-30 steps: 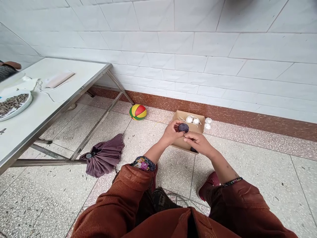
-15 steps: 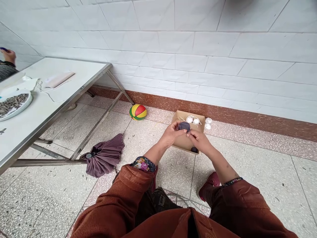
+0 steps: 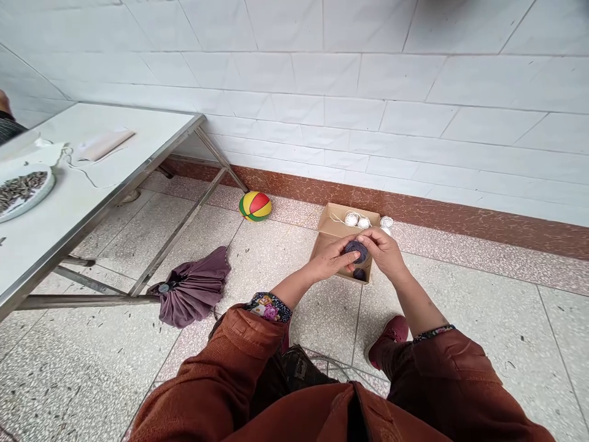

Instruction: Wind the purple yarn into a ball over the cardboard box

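A dark purple-grey ball of yarn (image 3: 356, 252) is gripped in my left hand (image 3: 332, 258), its thumb across the front. My right hand (image 3: 383, 250) pinches at the ball's upper right edge; any thin strand between its fingertips is too small to make out. Both hands are over an open cardboard box (image 3: 317, 244) on the floor. A second dark yarn ball (image 3: 360, 274) lies in the box's near right corner. At the box's far side are white yarn balls (image 3: 351, 219) with loose strands, and more white balls (image 3: 386, 222) sit just outside its right edge.
To the left stands a metal-framed white table (image 3: 151, 132) with a plate (image 3: 50, 184) of seeds and a folded pinkish item (image 3: 108, 145). A folded purple umbrella (image 3: 196, 291) leans by its leg. A colourful ball (image 3: 255, 206) rests near the tiled wall (image 3: 322, 73). Another person's sleeve (image 3: 9, 127) shows far left.
My hands and the yarn ball have shifted slightly right and nearer to me. My right hand has moved from below the ball up to its top right edge.
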{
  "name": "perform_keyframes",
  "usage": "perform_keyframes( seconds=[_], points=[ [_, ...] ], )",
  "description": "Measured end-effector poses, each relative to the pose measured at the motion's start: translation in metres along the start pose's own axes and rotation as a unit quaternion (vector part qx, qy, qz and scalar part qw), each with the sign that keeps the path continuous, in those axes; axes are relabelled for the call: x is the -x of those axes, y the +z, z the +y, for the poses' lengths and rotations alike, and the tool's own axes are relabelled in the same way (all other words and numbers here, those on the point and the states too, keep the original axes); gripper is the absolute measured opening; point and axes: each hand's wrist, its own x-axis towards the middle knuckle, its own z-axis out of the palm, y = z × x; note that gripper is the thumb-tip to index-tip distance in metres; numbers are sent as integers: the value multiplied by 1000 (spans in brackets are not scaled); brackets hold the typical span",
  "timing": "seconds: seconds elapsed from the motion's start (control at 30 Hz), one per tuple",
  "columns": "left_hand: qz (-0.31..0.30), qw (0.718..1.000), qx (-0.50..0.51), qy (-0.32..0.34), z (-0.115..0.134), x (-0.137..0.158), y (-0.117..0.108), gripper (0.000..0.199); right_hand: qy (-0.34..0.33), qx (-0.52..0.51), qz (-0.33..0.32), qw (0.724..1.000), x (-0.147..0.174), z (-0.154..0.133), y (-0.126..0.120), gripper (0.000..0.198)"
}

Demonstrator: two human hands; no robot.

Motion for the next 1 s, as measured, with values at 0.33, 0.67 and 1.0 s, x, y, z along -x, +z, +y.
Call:
perform_keyframes(
  seconds=[0.33, 0.67, 1.0],
  points=[
    [20, 998, 49, -15, -5, 2, -1, 64, 73, -10, -2, 997, 2, 7, 4, 32],
    [48, 971, 231, 25, 9, 1, -4, 52, 87, 27, -77, 993, 4, 18, 12, 28],
    [206, 977, -38, 33, -2, -9, -19, 49, 28, -33, -165, 985, 12, -15, 4, 32]
  ],
)
